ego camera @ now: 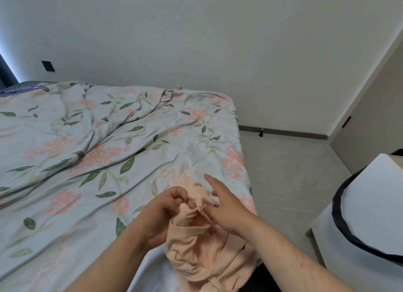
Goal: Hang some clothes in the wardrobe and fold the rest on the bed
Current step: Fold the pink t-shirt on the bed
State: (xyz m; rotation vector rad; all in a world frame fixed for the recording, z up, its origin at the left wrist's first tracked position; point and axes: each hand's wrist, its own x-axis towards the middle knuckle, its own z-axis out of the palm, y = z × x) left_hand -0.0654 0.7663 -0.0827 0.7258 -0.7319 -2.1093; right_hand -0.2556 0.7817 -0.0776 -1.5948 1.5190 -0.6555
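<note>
Both hands meet over the near right corner of the bed (130, 139), and everything else is easiest placed from that bed. A peach garment (196, 248) hangs bunched in front of the person at that corner, its lower folds dropping out of the bottom of the view. The left hand (165, 213) is curled shut on a hem or cuff of the garment, pinching the edge between thumb and fingers. The right hand (224, 211) lies against the same edge from the other side with its forefinger stretched out toward the middle of the bed; its lower fingers seem tucked into the cloth, though whether they truly grip it cannot be told.

The floral quilt (91, 165) covering the bed is rumpled, and no folded clothes lie anywhere on it. No hanger shows, and no open wardrobe either; a tall pale door (370, 108) stands across the floor from the bed's right side, but what it belongs to is unclear. Beside the bed's near right corner, across a strip of floor, sits a white surface with a dark-rimmed container (357, 226) on it.

Judged from this, the task is at an early stage: one garment is being sorted out in the hands, neither hung nor folded, and the rest of the work lies ahead, with no other clothes in view
</note>
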